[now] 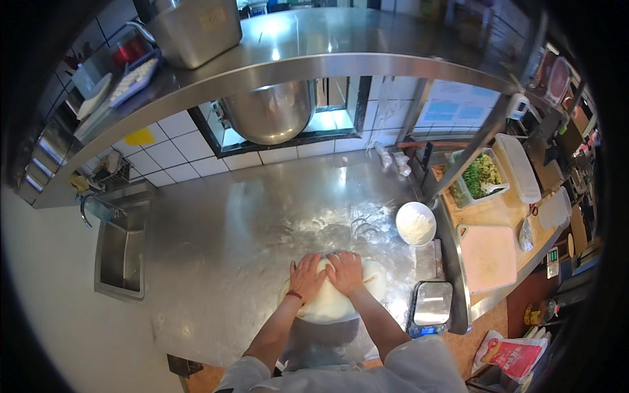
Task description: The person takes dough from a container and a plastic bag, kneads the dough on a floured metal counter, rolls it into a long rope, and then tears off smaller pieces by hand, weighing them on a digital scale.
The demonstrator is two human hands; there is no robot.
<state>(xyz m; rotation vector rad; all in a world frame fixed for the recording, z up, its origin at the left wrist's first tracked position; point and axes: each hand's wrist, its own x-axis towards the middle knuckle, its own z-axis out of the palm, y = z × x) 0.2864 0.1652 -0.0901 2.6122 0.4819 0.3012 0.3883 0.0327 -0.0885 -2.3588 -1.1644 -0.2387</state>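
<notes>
A large pale lump of dough (pixel 334 304) lies on the stainless steel worktop (pixel 211 275) right in front of me. My left hand (pixel 307 278) rests on its upper left part, with a red band around the wrist. Beside it, my right hand (pixel 346 271) lies on the dough's upper middle. The fingers of both hands curl over the far edge of the lump, thumbs close together. Under my palms part of the dough is hidden. White flour marks the steel beyond the dough and to its right.
A bowl of white flour (pixel 416 225) and a digital scale (pixel 431 305) stand at right. Past a raised metal edge are a pink cutting board (pixel 487 258) and a tub of chopped greens (pixel 476 176). A sink (pixel 121 250) is at left; a steel shelf (pixel 314 64) overhangs the back.
</notes>
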